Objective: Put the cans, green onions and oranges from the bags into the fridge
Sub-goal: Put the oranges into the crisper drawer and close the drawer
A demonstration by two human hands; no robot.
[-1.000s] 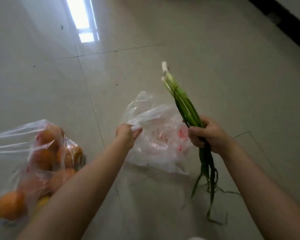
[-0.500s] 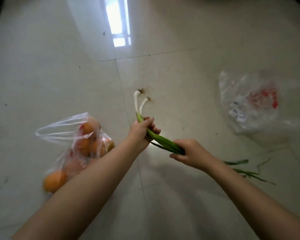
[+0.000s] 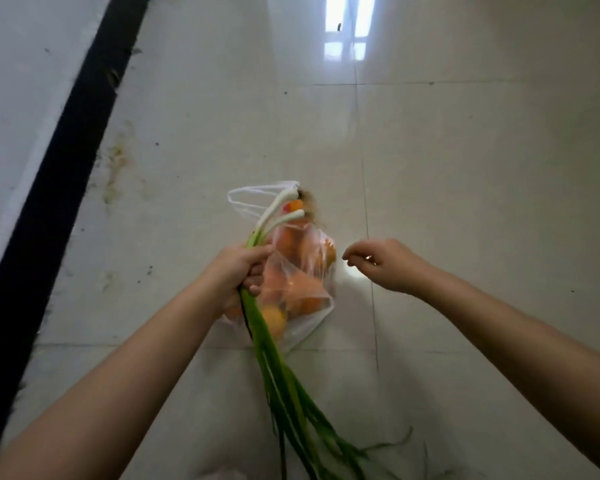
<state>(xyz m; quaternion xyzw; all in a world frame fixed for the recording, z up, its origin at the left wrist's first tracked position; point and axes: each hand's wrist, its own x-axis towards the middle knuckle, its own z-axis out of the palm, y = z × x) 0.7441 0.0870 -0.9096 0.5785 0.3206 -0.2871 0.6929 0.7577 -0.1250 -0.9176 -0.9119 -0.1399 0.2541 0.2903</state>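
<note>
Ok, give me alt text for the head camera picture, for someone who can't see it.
Seen from above, a person's left hand holds a bunch of green onions, white ends pointing away, above a clear plastic bag of oranges lying on a pale tiled floor. The right hand is empty, fingers loosely curled, beside the bag.

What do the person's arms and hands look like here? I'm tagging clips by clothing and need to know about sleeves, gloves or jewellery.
Both forearms are bare right to the bottom edge of the picture: no sleeves show. The left hand and the right hand wear no gloves, and no watch or bracelet shows at either wrist. The picture is too soft to rule out a thin ring.
</note>
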